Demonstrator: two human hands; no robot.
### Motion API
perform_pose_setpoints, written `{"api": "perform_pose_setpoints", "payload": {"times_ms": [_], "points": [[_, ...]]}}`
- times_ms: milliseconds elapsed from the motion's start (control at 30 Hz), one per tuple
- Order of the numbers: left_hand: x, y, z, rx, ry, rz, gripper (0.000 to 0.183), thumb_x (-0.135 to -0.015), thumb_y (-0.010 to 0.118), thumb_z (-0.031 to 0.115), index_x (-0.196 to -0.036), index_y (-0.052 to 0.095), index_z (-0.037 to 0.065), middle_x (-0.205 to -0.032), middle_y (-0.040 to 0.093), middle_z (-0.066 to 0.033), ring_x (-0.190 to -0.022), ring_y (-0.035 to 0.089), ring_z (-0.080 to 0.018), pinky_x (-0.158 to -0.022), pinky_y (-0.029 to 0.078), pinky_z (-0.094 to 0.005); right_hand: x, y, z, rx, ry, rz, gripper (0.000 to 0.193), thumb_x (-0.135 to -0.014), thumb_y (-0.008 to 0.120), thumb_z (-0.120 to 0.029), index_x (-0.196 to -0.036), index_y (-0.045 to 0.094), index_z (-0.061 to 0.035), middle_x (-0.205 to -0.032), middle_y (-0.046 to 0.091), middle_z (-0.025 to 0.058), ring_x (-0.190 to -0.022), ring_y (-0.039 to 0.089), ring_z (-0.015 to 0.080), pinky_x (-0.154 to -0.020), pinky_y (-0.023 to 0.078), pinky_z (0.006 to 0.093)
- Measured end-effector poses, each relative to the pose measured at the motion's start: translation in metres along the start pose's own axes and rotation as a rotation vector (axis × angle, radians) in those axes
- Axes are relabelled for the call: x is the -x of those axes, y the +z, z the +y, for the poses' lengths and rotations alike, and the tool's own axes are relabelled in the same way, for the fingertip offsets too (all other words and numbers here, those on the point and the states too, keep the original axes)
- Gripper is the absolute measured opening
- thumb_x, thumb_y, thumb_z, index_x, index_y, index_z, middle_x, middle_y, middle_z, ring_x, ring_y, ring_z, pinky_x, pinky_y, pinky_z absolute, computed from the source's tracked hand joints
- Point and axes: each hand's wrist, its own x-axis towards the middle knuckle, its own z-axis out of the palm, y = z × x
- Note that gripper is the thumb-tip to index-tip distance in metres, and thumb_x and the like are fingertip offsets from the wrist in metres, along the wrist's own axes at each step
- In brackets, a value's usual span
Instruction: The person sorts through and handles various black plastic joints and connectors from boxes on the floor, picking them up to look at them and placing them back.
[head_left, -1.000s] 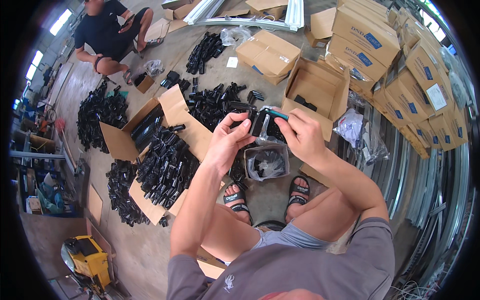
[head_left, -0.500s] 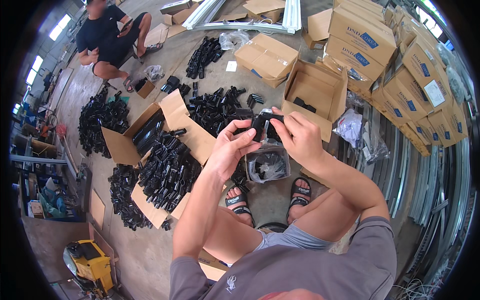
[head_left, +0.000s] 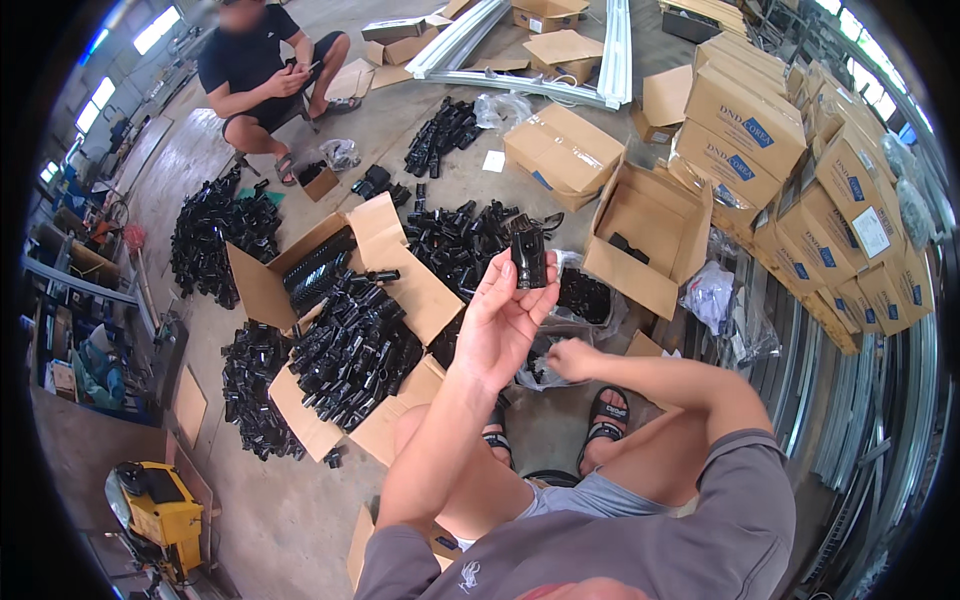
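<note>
Head view: I've got the left hand (head_left: 510,325) near frame centre, fingers clamped on a glossy black part (head_left: 528,258), thumb at its left side, fingertips at its right. I log that part as roughly upright in the frame, held up off the floor. Right hand (head_left: 574,360) is lower, a bit right of centre, just beside a clear plastic bag (head_left: 537,376); its fingers look curled and small from my end, can't tell if they pinch anything. Small black pieces (head_left: 585,295) sit in clear plastic right of the held part.

Left of centre I have an open carton (head_left: 253,285), with a heap of black parts (head_left: 355,350) over its front flaps. More black piles: left (head_left: 225,235), lower left of the carton (head_left: 260,390), and behind the left hand (head_left: 455,240). Upper right of centre, a second open carton (head_left: 675,225) with something black inside; a closed carton (head_left: 563,150) is near it, up-left. Upper right: stacked cartons (head_left: 750,130), then long metal strips (head_left: 865,400) down the right edge.

Upper left, a seated co-worker (head_left: 255,80), hands together in front. Lower left, a yellow machine (head_left: 170,515). Low centre, I note the wearer's black sandals (head_left: 604,431).
</note>
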Motion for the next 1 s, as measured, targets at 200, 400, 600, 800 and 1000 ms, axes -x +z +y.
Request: {"api": "perform_pose_setpoints", "payload": {"times_ms": [200, 400, 600, 800, 1000], "points": [[0.008, 0.001, 0.008, 0.07, 0.106, -0.078, 0.034, -0.098, 0.063, 0.023, -0.128, 0.053, 0.009, -0.132, 0.058, -0.0172, -0.113, 0.064, -0.0255, -0.101, 0.053, -0.0377, -0.067, 0.084, 0.014, 0.177, -0.045, -0.021, 0.018, -0.085, 0.061, -0.012, -0.094, 0.072, -0.0015, -0.1, 0.07, 0.0255, -0.096, 0.069, 0.0412, -0.082, 0.056, 0.0498], [0.011, 0.001, 0.011, 0.145, 0.104, -0.197, 0.034, -0.098, 0.063, 0.024, -0.127, 0.051, 0.011, -0.134, 0.056, -0.0187, -0.115, 0.062, -0.0275, -0.102, 0.052, -0.0407, -0.085, 0.138, 0.03, -0.134, 0.397, 0.106, 0.028, -0.087, 0.06, -0.01, -0.112, 0.069, -0.0011, -0.121, 0.066, 0.0247, -0.114, 0.064, 0.0384, -0.097, 0.052, 0.0465], [0.018, -0.005, 0.019, 0.11, 0.12, -0.187, 0.041, -0.097, 0.064, 0.025, -0.132, 0.046, 0.012, -0.132, 0.056, -0.0182, -0.115, 0.062, -0.0271, -0.101, 0.052, -0.0409, -0.075, 0.136, 0.001, -0.009, 0.44, 0.042, 0.027, -0.088, 0.057, -0.009, -0.112, 0.069, -0.001, -0.119, 0.067, 0.0254, -0.113, 0.065, 0.039, -0.096, 0.052, 0.0472], [0.01, 0.002, 0.013, 0.197, 0.098, -0.249, 0.031, -0.097, 0.066, 0.019, -0.126, 0.055, 0.019, -0.13, 0.06, -0.0194, -0.118, 0.062, -0.0322, -0.101, 0.052, -0.0453, -0.08, 0.14, 0.025, -0.025, 0.427, 0.091, 0.026, -0.089, 0.056, -0.008, -0.109, 0.069, -0.0003, -0.117, 0.068, 0.0258, -0.112, 0.065, 0.0398, -0.096, 0.052, 0.0477], [0.013, -0.002, 0.017, 0.144, 0.133, -0.221, 0.038, -0.096, 0.067, 0.022, -0.13, 0.05, 0.014, -0.131, 0.058, -0.0177, -0.116, 0.062, -0.0296, -0.1, 0.053, -0.0435, -0.088, 0.148, 0.016, -0.038, 0.385, 0.128, 0.021, -0.09, 0.056, -0.01, -0.104, 0.068, 0.0009, -0.11, 0.069, 0.0253, -0.106, 0.067, 0.0395, -0.091, 0.053, 0.0467]]}}
